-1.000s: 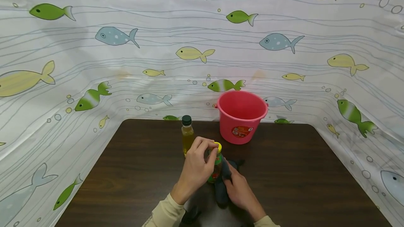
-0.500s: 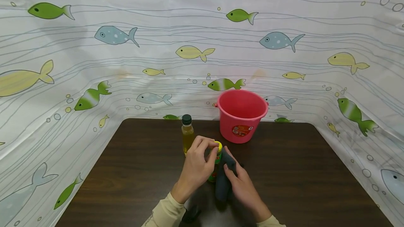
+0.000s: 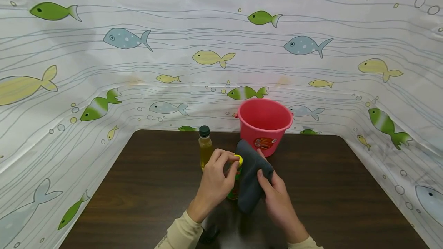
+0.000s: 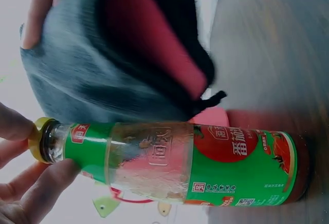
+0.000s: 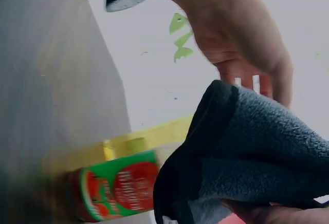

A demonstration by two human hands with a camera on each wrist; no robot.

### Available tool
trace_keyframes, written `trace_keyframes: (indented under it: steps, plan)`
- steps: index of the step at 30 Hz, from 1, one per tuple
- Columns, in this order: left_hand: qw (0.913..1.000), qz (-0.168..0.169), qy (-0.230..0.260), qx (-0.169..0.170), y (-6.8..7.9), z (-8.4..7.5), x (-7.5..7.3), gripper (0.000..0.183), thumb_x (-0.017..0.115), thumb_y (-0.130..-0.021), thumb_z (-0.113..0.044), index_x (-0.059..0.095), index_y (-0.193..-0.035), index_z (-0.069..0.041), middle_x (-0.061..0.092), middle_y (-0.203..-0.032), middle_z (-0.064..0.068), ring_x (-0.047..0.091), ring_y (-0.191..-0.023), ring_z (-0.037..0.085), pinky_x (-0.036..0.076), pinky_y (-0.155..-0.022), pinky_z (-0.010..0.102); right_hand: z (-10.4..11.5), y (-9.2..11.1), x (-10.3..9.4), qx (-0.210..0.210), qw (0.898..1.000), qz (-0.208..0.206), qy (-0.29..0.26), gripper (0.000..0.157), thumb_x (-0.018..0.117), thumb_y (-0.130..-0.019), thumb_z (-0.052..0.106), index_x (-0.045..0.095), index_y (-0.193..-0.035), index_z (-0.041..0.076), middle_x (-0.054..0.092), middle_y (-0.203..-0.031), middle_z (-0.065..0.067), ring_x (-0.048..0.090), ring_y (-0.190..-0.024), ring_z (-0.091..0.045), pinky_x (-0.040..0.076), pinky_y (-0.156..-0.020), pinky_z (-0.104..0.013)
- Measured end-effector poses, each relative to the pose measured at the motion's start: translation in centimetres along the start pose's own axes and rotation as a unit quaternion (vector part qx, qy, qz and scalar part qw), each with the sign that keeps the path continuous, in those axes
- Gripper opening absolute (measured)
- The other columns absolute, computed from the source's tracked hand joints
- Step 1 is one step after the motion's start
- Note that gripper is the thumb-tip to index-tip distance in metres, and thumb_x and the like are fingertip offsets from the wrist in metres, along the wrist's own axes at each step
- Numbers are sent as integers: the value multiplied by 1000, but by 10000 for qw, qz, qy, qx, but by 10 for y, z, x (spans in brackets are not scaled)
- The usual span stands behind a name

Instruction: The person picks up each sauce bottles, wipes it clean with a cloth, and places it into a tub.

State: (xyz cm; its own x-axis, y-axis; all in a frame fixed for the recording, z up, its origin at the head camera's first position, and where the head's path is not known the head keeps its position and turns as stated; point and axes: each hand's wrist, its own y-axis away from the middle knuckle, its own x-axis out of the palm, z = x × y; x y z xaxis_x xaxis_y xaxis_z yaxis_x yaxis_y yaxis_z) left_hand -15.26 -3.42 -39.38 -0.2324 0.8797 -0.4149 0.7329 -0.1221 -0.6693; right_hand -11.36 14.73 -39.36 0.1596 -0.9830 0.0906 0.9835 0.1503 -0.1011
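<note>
Where our left hand [image 3: 215,174] pinches: bottle [image 4: 241,162] cap [image 3: 239,160]
Right hand [image 3: 279,199]: grips cloth [image 3: 253,170]
Dark-capped bottle [image 3: 205,141]: yellow liquid [image 3: 206,154]
Table [image 3: 145,181]: bucket [image 3: 250,135]
Walls [image 3: 221,35]: fish [image 3: 302,45]

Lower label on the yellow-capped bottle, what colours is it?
The lower label is mainly green and red, clearest in the left wrist view.

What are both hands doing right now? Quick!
Left hand: pinching the yellow cap of the green-labelled bottle.
Right hand: holding the dark gray cloth.
</note>
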Motion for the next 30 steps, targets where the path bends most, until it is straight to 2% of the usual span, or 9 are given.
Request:
trace_keyframes:
  steps: [3,8,13,16,19,21,24,30]
  plan:
    - [10000,7,-8,-17,0,0,0,10,76,-94,-3,75,-104,-5,66,-109,10,71,-94,26,60,-67,22,4,-1,-3,-143,9999,-34,-44,60,46,-114,31,25,-170,26,22,-177,-1,31,-155,-33,53,-106,-22]
    - [9998,135,6,-147,0,-1,-1,10,76,-96,-6,75,-105,-7,66,-110,9,71,-95,23,59,-67,21,2,-8,-10,-278,9996,-40,98,60,43,-115,30,23,-171,19,19,-179,-1,24,-161,-31,49,-108,-17]
    - [9997,134,24,-208,0,-2,-2,10,76,-95,-6,75,-106,-7,66,-109,9,70,-94,21,62,-68,26,-3,-12,-12,-19,9997,-9,226,57,43,-115,34,29,-169,24,25,-177,-3,32,-156,-32,49,-107,-21]
    - [9997,131,47,-209,0,-2,-2,11,76,-95,-6,75,-106,-7,65,-109,8,70,-94,20,62,-68,28,-7,-14,-12,35,9996,94,270,55,43,-115,35,32,-168,26,29,-176,-2,38,-153,-22,50,-107,-24]
    - [9996,146,40,-217,0,-2,-3,11,76,-95,-6,75,-106,-7,65,-108,8,70,-94,20,62,-68,25,-10,-16,-11,-25,9992,250,318,54,42,-115,34,34,-167,23,30,-175,-1,43,-149,-9,50,-108,-22]
    - [9996,151,33,-228,0,-2,-3,11,76,-95,-6,75,-106,-7,65,-108,8,70,-94,19,62,-69,24,-12,-16,-10,-31,9988,317,373,54,43,-115,34,35,-167,23,32,-174,0,46,-146,-7,50,-108,-22]
    - [9995,162,51,-254,0,-2,-3,11,76,-96,-6,75,-106,-7,64,-108,8,70,-94,19,62,-68,24,-14,-18,-7,12,9980,335,541,53,45,-115,34,37,-166,23,35,-173,0,44,-149,-14,49,-110,-25]
    - [9995,169,71,-272,-1,-2,-3,11,76,-96,-6,75,-107,-7,65,-108,8,69,-94,19,60,-66,24,-17,-22,-3,105,9963,348,776,52,51,-112,31,40,-164,35,42,-169,-3,46,-151,-32,48,-115,-43]
